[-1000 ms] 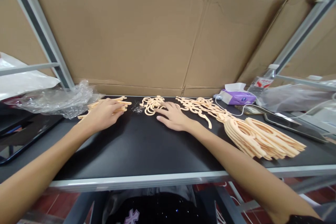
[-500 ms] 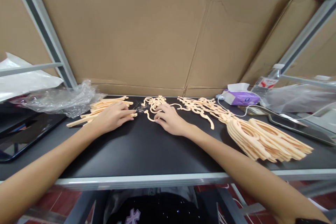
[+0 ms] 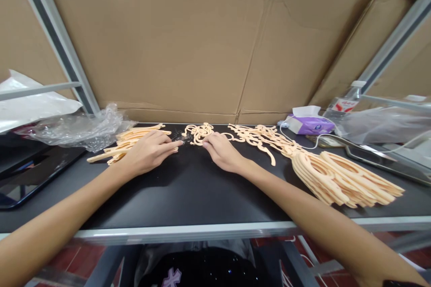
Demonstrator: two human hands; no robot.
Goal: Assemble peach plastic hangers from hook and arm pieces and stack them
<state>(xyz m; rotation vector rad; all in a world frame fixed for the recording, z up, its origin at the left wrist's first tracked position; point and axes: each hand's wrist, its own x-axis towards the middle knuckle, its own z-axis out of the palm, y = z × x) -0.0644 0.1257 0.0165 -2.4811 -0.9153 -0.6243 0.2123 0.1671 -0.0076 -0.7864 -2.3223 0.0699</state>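
My left hand (image 3: 150,151) lies over a bundle of pale, wood-like strips (image 3: 134,133). Its index finger is stretched to the right, and the end of one strip shows under the fingers, which seem closed on it. My right hand (image 3: 220,150) has its fingers bent and pressed together at the near edge of a small pile of curled pale pieces (image 3: 201,131). Whatever its fingertips pinch is hidden. Dark tabletop separates the two hands, with small crumbs or shavings (image 3: 178,135) lying beyond the left fingertips.
Curved pieces (image 3: 259,136) spread to the right, beside stacked larger pale pieces (image 3: 323,177). A purple tissue pack (image 3: 311,124), white cable (image 3: 318,141) and bottle (image 3: 348,98) stand back right. Clear plastic wrap (image 3: 87,128) and a dark tablet (image 3: 40,172) lie left. Cardboard (image 3: 175,45) walls the back.
My left hand has shifted slightly right, its index finger now straighter. My right fingers have drawn together and moved a little away from me. The curved piece formerly near them no longer shows there.
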